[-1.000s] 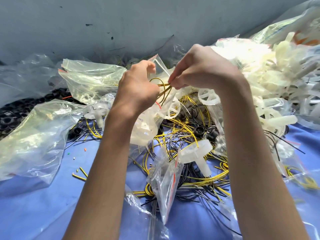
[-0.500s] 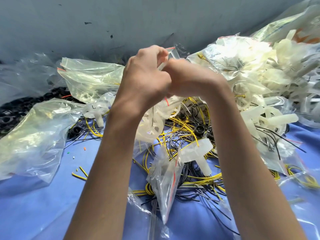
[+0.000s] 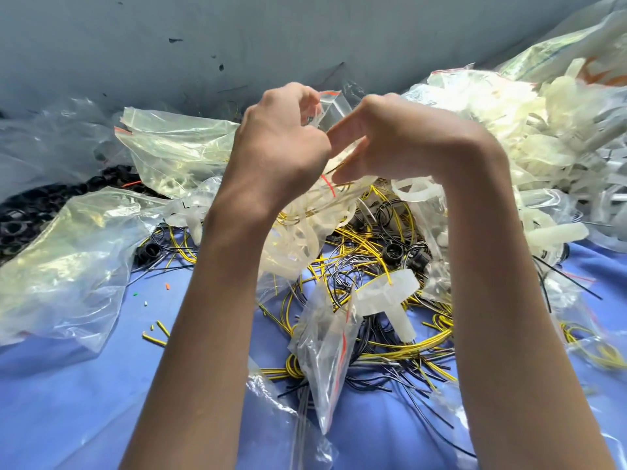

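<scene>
- Blue cloth (image 3: 84, 401) covers our table, below a scuffed grey wall (image 3: 135, 45).
- Large crinkled clear bags (image 3: 68, 266) slump on the left, and a heap of milky plastic parts (image 3: 509, 130) rises on the right.
- Thin yellow and black wires (image 3: 373, 252) tangle between our forearms.
- Our left hand (image 3: 278, 147) grips the small zip bag (image 3: 334, 106), which is clear with a red strip at its mouth and is raised above the tangle.
- Our right hand (image 3: 400, 144) curls against it, thumb out; we cannot tell whether it pinches.

The clear zip bag (image 3: 296, 234), red stripe along its seal, hangs upright just above the tangle of yellow and black wires (image 3: 360, 246), mouth uppermost, its crumpled body stuffed with pale translucent plastic strips.
</scene>
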A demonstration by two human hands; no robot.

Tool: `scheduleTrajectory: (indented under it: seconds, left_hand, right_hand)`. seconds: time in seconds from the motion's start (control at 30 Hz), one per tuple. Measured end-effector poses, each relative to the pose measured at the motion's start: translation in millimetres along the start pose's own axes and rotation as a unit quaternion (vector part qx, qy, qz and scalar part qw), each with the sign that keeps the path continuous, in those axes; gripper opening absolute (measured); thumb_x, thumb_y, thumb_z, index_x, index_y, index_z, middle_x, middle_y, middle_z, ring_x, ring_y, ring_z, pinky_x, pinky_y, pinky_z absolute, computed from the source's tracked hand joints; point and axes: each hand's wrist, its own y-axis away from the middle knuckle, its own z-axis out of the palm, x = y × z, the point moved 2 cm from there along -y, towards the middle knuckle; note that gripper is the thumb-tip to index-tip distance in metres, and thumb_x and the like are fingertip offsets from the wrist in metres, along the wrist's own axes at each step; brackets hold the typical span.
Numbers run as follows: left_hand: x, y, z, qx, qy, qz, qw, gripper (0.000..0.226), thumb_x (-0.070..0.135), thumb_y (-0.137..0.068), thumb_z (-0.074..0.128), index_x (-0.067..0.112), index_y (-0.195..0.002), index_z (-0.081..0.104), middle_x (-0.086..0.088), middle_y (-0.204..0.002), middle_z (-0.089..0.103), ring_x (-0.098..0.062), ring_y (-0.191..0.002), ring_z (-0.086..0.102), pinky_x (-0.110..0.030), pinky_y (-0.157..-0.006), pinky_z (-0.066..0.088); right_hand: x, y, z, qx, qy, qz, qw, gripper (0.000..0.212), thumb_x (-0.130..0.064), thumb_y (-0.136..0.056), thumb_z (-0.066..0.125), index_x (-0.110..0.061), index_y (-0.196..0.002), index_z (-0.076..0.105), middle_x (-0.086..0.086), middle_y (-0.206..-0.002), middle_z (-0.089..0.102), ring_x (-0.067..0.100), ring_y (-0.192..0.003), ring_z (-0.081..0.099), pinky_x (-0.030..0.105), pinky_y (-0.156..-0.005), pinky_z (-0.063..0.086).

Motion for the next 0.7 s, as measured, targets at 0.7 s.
scheduleTrajectory:
  seconds: [0.7]
  left_hand:
    - [-6.8, -2.7, 17.7, 0.007, -0.116, 0.053, 0.992, 0.048, 0.009, -0.084, 0.049, 0.020, -0.130, 0.053, -0.005, -0.129, 0.053, -0.022, -0.122, 0.046, -0.027, -0.102, 0.035]
  right_hand:
    - [60.7, 32.7, -26.0, -0.093, -0.129, 0.150, 0.976, 0.026, -0.037, -0.067, 0.074, -0.020, -0.086, 0.074, -0.004, -0.079, 0.075, 0.006, -0.071, 0.072, 0.024, -0.071, 0.058]
